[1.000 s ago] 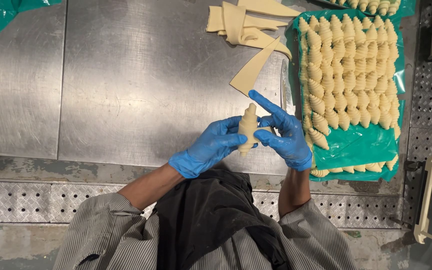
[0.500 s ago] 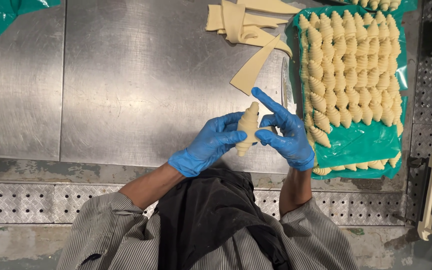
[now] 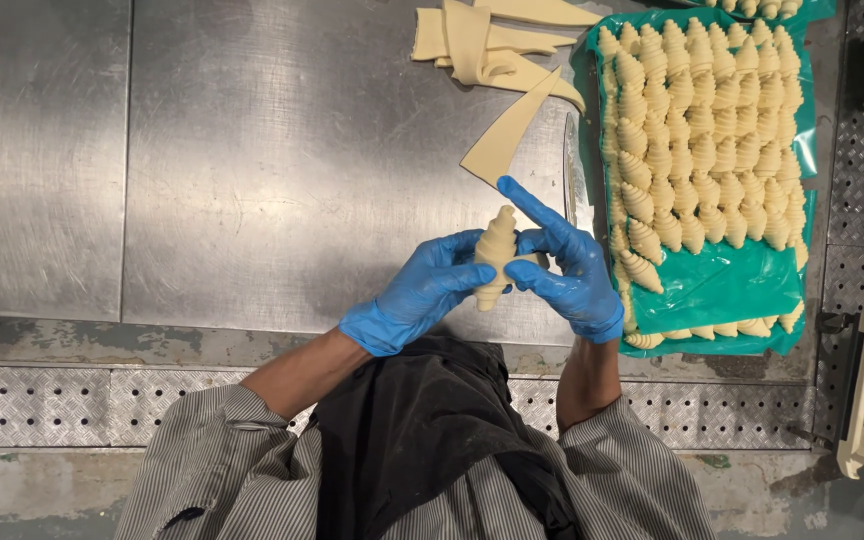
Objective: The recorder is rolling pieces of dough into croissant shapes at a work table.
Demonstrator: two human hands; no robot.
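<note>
My left hand [image 3: 422, 292] is curled around the lower side of a rolled croissant of raw dough [image 3: 495, 256], fingers closed against it, and my right hand [image 3: 567, 270] grips it from the other side with thumb and lower fingers while my index finger sticks straight out toward the dough triangle [image 3: 507, 140]. Both hands wear blue gloves and hold the croissant upright just above the near part of the steel counter [image 3: 272, 150], close to my body. The counter's front edge runs right below my wrists. To my left the steel lies bare and wide; to my right the room ends quickly at the tray [image 3: 722, 290], which sits just beside my right hand. That tray is lined with green plastic and carries rows of shaped croissants [image 3: 702, 150] packed close together, with an open patch of green at its near end. Beyond the triangle, a loose pile of dough strips [image 3: 482, 40] lies at the far edge
</note>
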